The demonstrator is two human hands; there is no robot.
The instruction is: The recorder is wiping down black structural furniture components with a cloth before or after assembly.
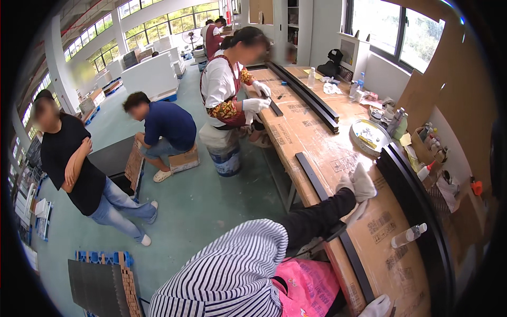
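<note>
My left hand (346,183), in a white glove below a black sleeve, is over the middle of the workbench. It is closed on a bunched white cloth (364,182); glove and cloth partly blend together. A long, narrow black strip (355,264) lies along the bench's near edge. My left forearm crosses above it and hides its middle, while its far part shows beyond the arm. At the lower edge of the view my right hand (376,307), also gloved in white, grips the strip's near end; part of this hand is cut off.
Long black profiles (414,206) line the bench's right side, near a clear bottle (409,235) and a round white tray (371,136). Further along, a white-gloved co-worker (232,79) handles a short dark piece. Two people are on the left, near a pallet (97,285) of dark panels.
</note>
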